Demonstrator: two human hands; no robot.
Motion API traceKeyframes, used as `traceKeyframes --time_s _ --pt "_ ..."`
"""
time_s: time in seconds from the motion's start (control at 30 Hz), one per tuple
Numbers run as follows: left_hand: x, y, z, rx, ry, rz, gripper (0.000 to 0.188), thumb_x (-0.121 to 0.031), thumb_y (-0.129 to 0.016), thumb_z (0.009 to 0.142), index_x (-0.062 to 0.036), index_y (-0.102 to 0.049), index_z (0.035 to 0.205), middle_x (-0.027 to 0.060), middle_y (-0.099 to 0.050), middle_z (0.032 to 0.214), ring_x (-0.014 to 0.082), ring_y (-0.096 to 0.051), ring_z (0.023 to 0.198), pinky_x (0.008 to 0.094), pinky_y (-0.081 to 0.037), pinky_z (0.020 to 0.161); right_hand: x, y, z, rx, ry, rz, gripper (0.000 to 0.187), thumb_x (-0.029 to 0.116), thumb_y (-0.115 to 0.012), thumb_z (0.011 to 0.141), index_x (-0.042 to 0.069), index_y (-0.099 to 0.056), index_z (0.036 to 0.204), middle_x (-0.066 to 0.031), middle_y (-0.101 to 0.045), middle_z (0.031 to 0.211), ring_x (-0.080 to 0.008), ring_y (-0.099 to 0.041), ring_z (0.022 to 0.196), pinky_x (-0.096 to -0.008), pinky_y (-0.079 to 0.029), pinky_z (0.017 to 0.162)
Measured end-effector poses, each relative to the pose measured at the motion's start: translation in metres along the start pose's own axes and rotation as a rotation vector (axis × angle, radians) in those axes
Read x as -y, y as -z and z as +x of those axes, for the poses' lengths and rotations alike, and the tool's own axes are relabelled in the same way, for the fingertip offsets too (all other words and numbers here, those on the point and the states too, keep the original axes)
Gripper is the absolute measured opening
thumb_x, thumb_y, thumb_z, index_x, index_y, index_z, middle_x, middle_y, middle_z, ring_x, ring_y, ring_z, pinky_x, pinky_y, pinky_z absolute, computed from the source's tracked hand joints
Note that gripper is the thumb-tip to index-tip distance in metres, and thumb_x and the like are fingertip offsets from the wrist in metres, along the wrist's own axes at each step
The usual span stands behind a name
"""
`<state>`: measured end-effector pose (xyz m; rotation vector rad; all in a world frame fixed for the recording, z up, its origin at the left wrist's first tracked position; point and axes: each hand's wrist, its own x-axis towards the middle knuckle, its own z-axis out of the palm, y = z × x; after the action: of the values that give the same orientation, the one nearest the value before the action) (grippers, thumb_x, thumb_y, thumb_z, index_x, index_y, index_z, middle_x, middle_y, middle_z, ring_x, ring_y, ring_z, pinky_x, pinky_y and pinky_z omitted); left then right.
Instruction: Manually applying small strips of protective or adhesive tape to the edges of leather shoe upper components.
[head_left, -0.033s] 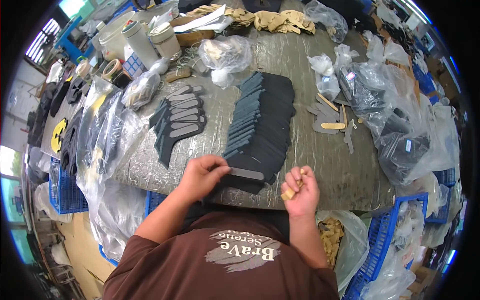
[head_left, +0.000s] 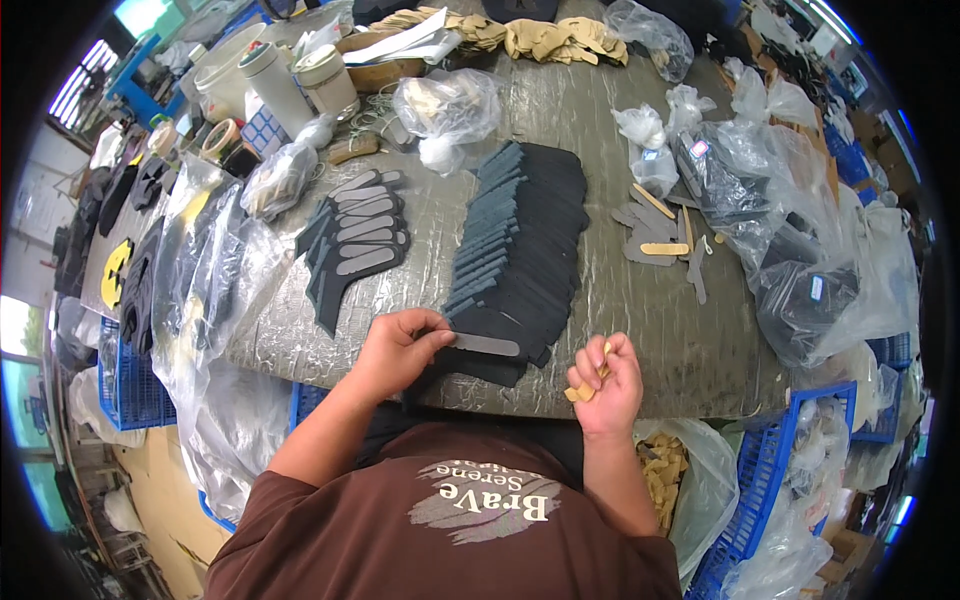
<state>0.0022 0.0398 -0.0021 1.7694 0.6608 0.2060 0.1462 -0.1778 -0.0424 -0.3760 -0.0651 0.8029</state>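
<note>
My left hand (head_left: 398, 352) pinches one end of a narrow grey strip (head_left: 488, 346) between thumb and fingertips. The strip lies over the near end of a long row of overlapping black flat pieces (head_left: 548, 235) with dark blue-green edges. To the right of that row, my right hand (head_left: 614, 388) is raised palm up with curled fingers, closed on small tan scraps (head_left: 581, 394). Left of the row rests a smaller overlapping set of black pieces with grey strips (head_left: 366, 236) on them.
Loose grey and tan strips (head_left: 664, 249) lie on the table (head_left: 650, 330) at right, beside plastic bags of dark pieces (head_left: 800, 270). Jars (head_left: 327, 82) and bagged parts (head_left: 446, 105) stand farther back. Blue crates (head_left: 745, 510) and a bag of tan scraps (head_left: 662, 470) sit below the front edge.
My right hand has shifted slightly right, its fingers turning a little around the tan scraps. The grey strip in my left hand has moved slightly left.
</note>
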Motion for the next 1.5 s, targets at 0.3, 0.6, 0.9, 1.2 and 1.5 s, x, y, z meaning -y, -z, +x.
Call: traceKeyframes --time_s 0.3,0.6,0.9,1.2,1.5 --pt "0.005 -0.004 0.004 0.152 0.146 0.192 0.008 -0.008 -0.068 0.081 0.0000 -0.068 0.083 -0.0007 -0.059 0.061 0.0059 -0.052 0.054 0.0228 -0.041 0.050 -0.024 -0.011 -0.031 0.447 0.530 -2.157 0.021 0.018 -0.071 0.074 0.014 -0.068 0.094 -0.0014 -0.049 0.064 -0.0200 -0.055 0.054 -0.0341 -0.042 0.047" --pt "0.006 -0.007 0.000 0.098 0.085 0.238 0.010 -0.009 -0.068 0.080 0.0006 -0.068 0.081 -0.0001 -0.058 0.060 0.0056 -0.050 0.054 0.0240 -0.040 0.049 -0.028 -0.011 -0.030 0.472 0.535 -2.228 0.017 0.017 -0.068 0.076 0.011 -0.068 0.092 -0.0003 -0.050 0.069 -0.0165 -0.055 0.054 -0.0336 -0.042 0.047" --pt "0.004 -0.008 -0.002 0.077 -0.017 0.351 0.011 -0.010 -0.068 0.077 0.0007 -0.069 0.082 0.0094 -0.062 0.062 0.0141 -0.057 0.055 0.0293 -0.046 0.054 -0.030 -0.011 -0.028 0.595 0.634 -2.299 0.009 0.010 -0.067 0.074 0.006 -0.068 0.082 -0.0005 -0.066 0.108 -0.0140 -0.052 0.053 -0.0310 -0.041 0.048" --pt "-0.004 -0.011 0.002 0.103 -0.047 0.581 0.012 -0.011 -0.069 0.073 -0.0002 -0.068 0.079 0.0173 -0.065 0.073 0.0297 -0.064 0.066 0.0358 -0.050 0.061 -0.033 -0.006 -0.029 0.556 0.659 -2.281 0.007 0.011 -0.063 0.076 0.007 -0.068 0.079 0.0016 -0.066 0.110 -0.0121 -0.047 0.050 -0.0284 -0.036 0.048" --pt "0.005 0.017 0.002 -0.053 -0.286 0.532 0.007 -0.007 -0.070 0.072 -0.0022 -0.066 0.076 0.0098 -0.064 0.073 0.0241 -0.062 0.065 0.0315 -0.048 0.061 -0.027 -0.005 -0.026 0.445 0.600 -2.079 0.019 0.013 -0.070 0.073 0.008 -0.066 0.090 -0.0018 -0.062 0.113 -0.0177 -0.058 0.055 -0.0316 -0.046 0.052"
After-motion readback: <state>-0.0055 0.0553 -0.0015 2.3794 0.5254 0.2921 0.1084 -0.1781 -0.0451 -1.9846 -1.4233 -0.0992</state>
